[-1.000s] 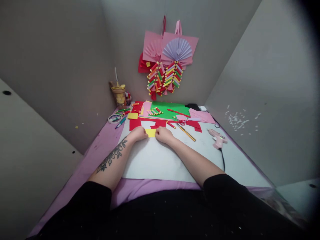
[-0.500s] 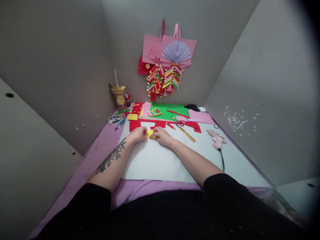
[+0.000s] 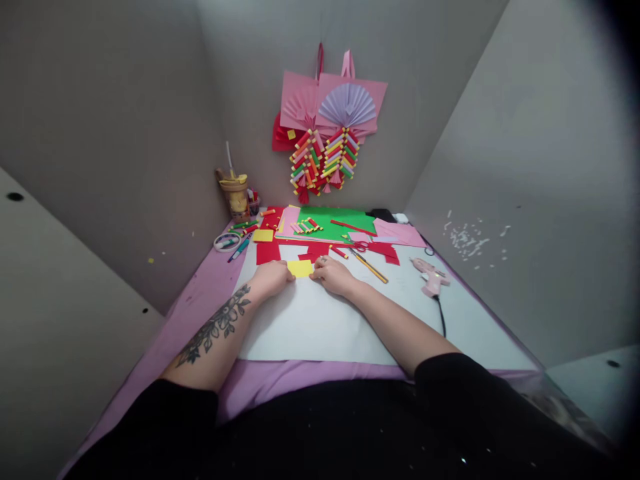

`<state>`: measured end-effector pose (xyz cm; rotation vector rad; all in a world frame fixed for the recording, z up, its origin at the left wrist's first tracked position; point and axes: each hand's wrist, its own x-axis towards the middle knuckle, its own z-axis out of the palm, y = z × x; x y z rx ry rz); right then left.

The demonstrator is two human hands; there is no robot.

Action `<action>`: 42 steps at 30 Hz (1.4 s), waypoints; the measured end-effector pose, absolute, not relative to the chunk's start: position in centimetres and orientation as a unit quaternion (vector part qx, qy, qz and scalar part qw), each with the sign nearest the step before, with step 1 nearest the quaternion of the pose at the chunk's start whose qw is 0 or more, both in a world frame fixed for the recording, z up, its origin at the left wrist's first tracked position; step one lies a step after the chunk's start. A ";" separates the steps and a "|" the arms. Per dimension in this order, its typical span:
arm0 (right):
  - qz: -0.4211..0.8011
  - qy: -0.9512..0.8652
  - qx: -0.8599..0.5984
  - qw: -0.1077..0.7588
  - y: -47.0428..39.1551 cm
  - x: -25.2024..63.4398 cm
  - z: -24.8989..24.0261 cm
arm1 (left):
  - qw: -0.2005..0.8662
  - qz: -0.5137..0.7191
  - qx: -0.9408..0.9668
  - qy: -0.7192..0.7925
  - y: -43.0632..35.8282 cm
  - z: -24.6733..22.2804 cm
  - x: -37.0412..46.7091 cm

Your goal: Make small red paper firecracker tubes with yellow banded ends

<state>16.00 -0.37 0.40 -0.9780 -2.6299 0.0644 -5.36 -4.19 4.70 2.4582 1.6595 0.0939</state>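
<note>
A small yellow piece of paper (image 3: 301, 269) is stretched between my two hands, just above or on the white sheet (image 3: 310, 327). My left hand (image 3: 273, 278) pinches its left edge, and my right hand (image 3: 334, 275) pinches its right edge. Beyond the hands lie red paper pieces (image 3: 269, 252) and one red paper roll with yellow ends (image 3: 339, 252). To the right of my right hand are a yellow-and-black craft knife (image 3: 370, 265) and red-handled scissors (image 3: 361, 246).
A pink glue gun (image 3: 433, 278) with a black cord lies at the right. Green paper (image 3: 345, 217) with several small rolls sits at the back. At the back left stand a cup of tools (image 3: 236, 199) and a tape roll (image 3: 227, 242). Paper fan decorations (image 3: 347, 107) hang on the wall.
My hands have moved apart, and the yellow paper between them now shows as a wider, flat rectangle. The view has shifted slightly.
</note>
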 end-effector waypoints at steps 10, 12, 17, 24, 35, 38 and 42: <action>0.089 -0.891 -0.397 0.203 0.0 16.9 0.5 | 0.036 -0.011 0.844 0.535 -4.9 5.7 -6.1; 0.091 -0.849 -0.469 0.226 0.6 18.2 1.0 | 0.044 0.011 0.851 0.523 -4.5 5.3 -6.6; 0.036 -0.709 -0.667 0.225 1.8 23.2 2.5 | 0.022 0.092 0.827 0.555 -3.6 4.8 -7.4; 0.087 -0.656 -0.745 0.083 2.5 25.2 1.6 | 0.011 0.144 0.824 0.547 -3.8 4.8 -6.8; 0.078 -0.785 -0.593 0.164 0.3 22.9 3.7 | 0.153 -0.038 0.905 0.395 -4.2 3.4 -5.7; 0.075 -0.833 -0.532 0.136 -0.3 21.2 3.3 | 0.168 -0.085 0.895 0.405 -4.3 3.0 -5.5; 0.075 -0.855 -0.501 0.113 -0.4 19.7 2.7 | 0.163 -0.098 0.894 0.406 -4.4 2.9 -5.3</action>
